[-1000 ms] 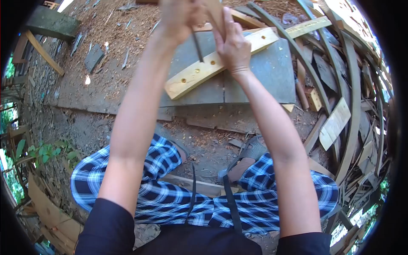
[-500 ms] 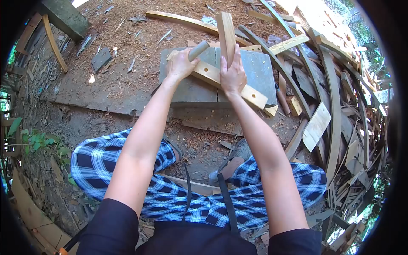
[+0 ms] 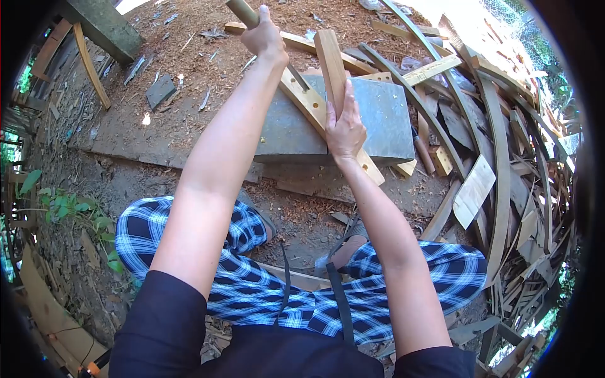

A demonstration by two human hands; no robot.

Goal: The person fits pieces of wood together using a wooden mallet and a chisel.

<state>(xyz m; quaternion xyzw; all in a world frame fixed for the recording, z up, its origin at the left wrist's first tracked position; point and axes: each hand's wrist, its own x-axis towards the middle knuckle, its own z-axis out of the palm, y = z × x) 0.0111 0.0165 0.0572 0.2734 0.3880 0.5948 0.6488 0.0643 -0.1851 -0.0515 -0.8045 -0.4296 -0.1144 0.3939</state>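
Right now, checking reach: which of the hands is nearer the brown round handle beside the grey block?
Right. The right hand is over the grey block, left of the brown handle; the left hand is farther, up and left.

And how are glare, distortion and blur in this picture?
Head view: glare whitens patches at upper right; black rounds off the corners; wood strips at right look bowed, perhaps partly by the lens; left hand and right hand show little blur.

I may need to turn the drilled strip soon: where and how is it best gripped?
Probably grip the drilled strip by its near end, from the person's right: that end juts past the edge of the grey block, so it can likely be wrapped.
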